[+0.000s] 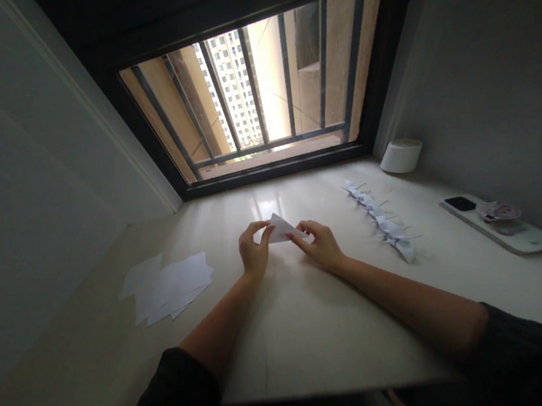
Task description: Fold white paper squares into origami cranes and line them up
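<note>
A white paper folded into a triangle (282, 227) is held just above the pale stone sill (288, 334), in the middle of the view. My left hand (253, 250) pinches its left corner with thumb and forefinger. My right hand (320, 243) pinches the right edge of the same paper. Both forearms reach in from the bottom of the view.
A loose stack of white paper sheets (169, 285) lies on the left. A row of several folded paper cranes (382, 223) runs along the right. Farther right lie a phone (501, 222) and a white round container (400, 155). A barred window (256, 92) stands behind.
</note>
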`<state>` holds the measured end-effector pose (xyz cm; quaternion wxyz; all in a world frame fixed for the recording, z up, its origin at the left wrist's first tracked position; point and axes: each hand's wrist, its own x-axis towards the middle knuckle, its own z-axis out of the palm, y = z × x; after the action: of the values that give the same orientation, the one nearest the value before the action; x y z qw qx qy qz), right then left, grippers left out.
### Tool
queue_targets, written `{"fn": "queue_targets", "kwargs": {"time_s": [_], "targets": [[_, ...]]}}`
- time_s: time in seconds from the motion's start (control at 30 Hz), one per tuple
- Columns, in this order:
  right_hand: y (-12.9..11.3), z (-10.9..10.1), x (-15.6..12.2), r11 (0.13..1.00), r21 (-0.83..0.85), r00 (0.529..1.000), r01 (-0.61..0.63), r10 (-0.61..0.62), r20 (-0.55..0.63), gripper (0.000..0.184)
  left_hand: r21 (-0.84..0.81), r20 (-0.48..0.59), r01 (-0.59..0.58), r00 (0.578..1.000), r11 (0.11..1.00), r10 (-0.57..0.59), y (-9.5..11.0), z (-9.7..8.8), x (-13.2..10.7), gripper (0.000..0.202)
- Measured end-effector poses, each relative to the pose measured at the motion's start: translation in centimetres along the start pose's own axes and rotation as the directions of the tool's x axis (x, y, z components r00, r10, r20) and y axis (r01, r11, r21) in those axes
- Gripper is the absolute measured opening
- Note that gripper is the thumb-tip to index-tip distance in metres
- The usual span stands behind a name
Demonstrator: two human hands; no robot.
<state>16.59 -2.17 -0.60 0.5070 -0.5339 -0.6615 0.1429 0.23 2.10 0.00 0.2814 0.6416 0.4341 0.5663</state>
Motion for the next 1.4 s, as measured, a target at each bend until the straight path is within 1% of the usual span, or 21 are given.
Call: {"fn": "queue_targets", "kwargs": {"time_s": [0.07,0.1,0.13,0.2,0.23,0.27,0.3,0.33,0.4,0.43,0.5,0.6,0.63,0.7,0.8,0.9,0.97,1.07,1.2,1.3,1.4], "targets": [[0.1,0.0,0.0,0.996,0.088,1.000,-0.003,0.000,0.030,0.027,-0.051,-0.023,0.034,0.999,0.998,-0.035,-0.2,0.1,0.0,0.017],[0.2,0.1,0.1,0.989,0.149,0.998,-0.007,-0.002,0.056,0.031,-0.067,-0.030,0.048,0.998,0.997,-0.050,-0.3,0.1,0.0,0.017],[0.3,0.2,0.1,0.976,0.217,0.996,-0.016,-0.003,0.088,0.045,-0.077,-0.034,0.059,0.998,0.995,-0.061,-0.4,0.1,0.0,0.017],[0.6,0.4,0.2,0.940,0.338,0.987,-0.053,-0.002,0.160,0.084,-0.093,-0.022,0.064,0.998,0.994,-0.067,-0.6,0.2,0.0,0.016],[0.7,0.6,0.3,0.922,0.381,0.982,-0.074,0.001,0.189,0.098,-0.102,-0.007,0.062,0.998,0.993,-0.063,-0.7,0.2,0.0,0.015],[0.9,0.7,0.3,0.910,0.407,0.979,-0.085,0.001,0.202,0.106,-0.110,0.012,0.058,0.998,0.992,-0.057,-0.7,0.2,0.0,0.014],[1.0,0.8,0.3,0.903,0.420,0.978,-0.091,0.002,0.209,0.108,-0.116,0.032,0.055,0.998,0.992,-0.051,-0.8,0.2,0.0,0.013],[1.1,0.9,0.3,0.900,0.426,0.978,-0.092,0.002,0.207,0.108,-0.120,0.053,0.055,0.997,0.991,-0.049,-0.8,0.3,0.0,0.012],[1.2,0.9,0.4,0.899,0.428,0.980,-0.091,0.005,0.198,0.098,-0.122,0.095,0.060,0.994,0.991,-0.049,-0.7,0.3,-0.1,0.011],[1.3,0.9,0.4,0.899,0.429,0.980,-0.093,0.006,0.200,0.090,-0.122,0.115,0.064,0.992,0.990,-0.050,-0.7,0.3,-0.2,0.011],[1.4,0.9,0.4,0.901,0.424,0.979,-0.090,0.002,0.203,0.067,-0.124,0.134,0.072,0.989,0.990,-0.055,-0.4,0.3,-0.3,0.010],[1.7,0.8,0.5,0.920,0.383,0.981,-0.086,0.011,0.193,0.031,-0.156,0.131,0.097,0.988,0.983,-0.077,-0.1,0.2,-0.3,0.012],[1.8,0.8,0.6,0.925,0.369,0.982,-0.094,0.026,0.186,0.023,-0.172,0.121,0.101,0.989,0.980,-0.080,-0.1,0.2,-0.2,0.013],[2.1,0.8,0.7,0.922,0.364,0.984,-0.129,0.075,0.160,0.017,-0.196,0.085,0.094,0.993,0.976,-0.079,-0.3,0.1,0.1,0.015],[2.6,0.7,1.1,0.880,0.420,0.975,-0.220,0.206,0.079,0.021,-0.187,-0.030,0.097,0.994,0.978,-0.104,-1.1,-0.1,0.6,0.017],[2.9,0.6,1.4,0.810,0.507,0.935,-0.294,0.353,-0.022,0.032,-0.169,-0.171,0.142,0.970,0.975,-0.171,-1.9,-0.4,1.0,0.019],[2.9,0.5,1.6,0.770,0.555,0.909,-0.315,0.414,-0.058,0.036,-0.203,-0.204,0.173,0.955,0.964,-0.214,-2.2,-0.5,1.3,0.019],[2.7,0.3,1.7,0.733,0.596,0.892,-0.329,0.448,-0.059,0.036,-0.267,-0.184,0.202,0.949,0.942,-0.256,-2.2,-0.6,1.4,0.020],[2.4,0.2,1.6,0.720,0.623,0.917,-0.307,0.399,-0.009,0.041,-0.288,-0.116,0.244,0.951,0.926,-0.287,-2.0,-0.4,1.2,0.024],[2.5,0.4,1.6,0.720,0.621,0.934,-0.310,0.351,0.060,0.062,-0.289,-0.031,0.260,0.959,0.921,-0.281,-1.8,-0.3,1.0,0.027],[2.7,0.7,1.6,0.723,0.619,0.943,-0.305,0.322,0.088,0.084,-0.287,0.030,0.245,0.969,0.926,-0.247,-1.5,-0.1,0.7,0.028]]}}
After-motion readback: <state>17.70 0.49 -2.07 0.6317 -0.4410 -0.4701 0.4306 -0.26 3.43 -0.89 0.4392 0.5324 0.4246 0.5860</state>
